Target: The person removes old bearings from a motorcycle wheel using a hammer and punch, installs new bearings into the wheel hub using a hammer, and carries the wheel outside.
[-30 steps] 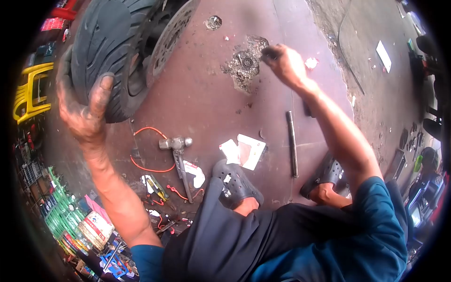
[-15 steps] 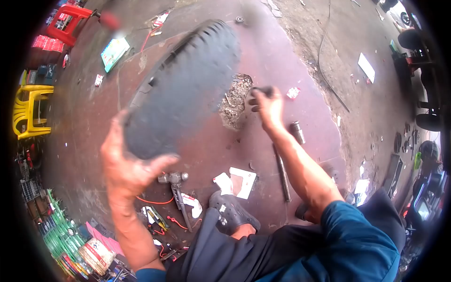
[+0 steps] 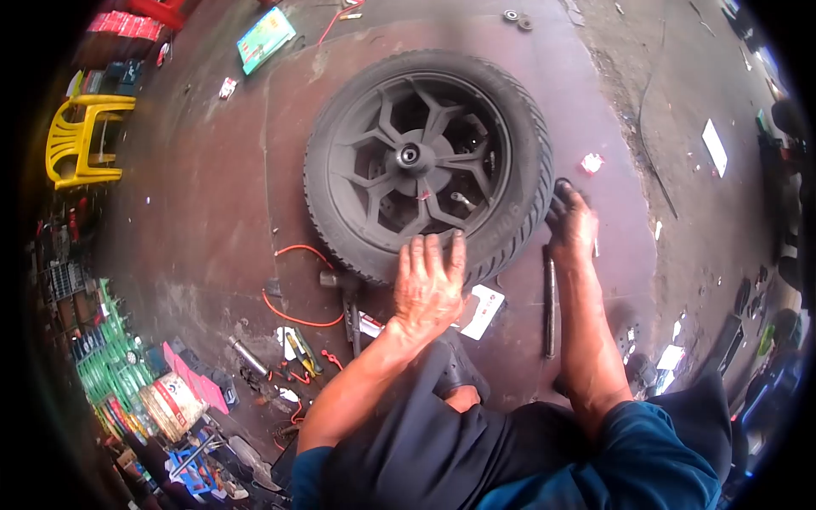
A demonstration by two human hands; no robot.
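Note:
A black spoked wheel with its tire point(image 3: 520, 217) lies roughly flat on the reddish floor sheet, its hub facing up. My left hand point(image 3: 429, 287) rests on the near edge of the tire, fingers spread over the sidewall. Beside the tire's right edge is my right hand point(image 3: 574, 223), its fingers bent and dark, partly blurred; whether anything is in them is hidden. Below that hand a metal bar point(image 3: 551, 310) lies on the floor. A hammer point(image 3: 350, 310) is partly covered by the wheel, and a white card point(image 3: 483, 312) shows near my left hand.
Pliers point(image 3: 302, 353), an orange cord point(image 3: 293, 319) and a metal cylinder point(image 3: 248, 357) lie at the lower left. Farther left are a white tub point(image 3: 172, 405) and a yellow chair point(image 3: 81, 144). A green box point(image 3: 265, 40) is at the upper left, two small rings point(image 3: 518, 19) at the top.
The wheel has gone from upright and tilted to lying hub up. My left hand has moved right onto its near edge. The metal cylinder has gone from beside my right arm to the lower left.

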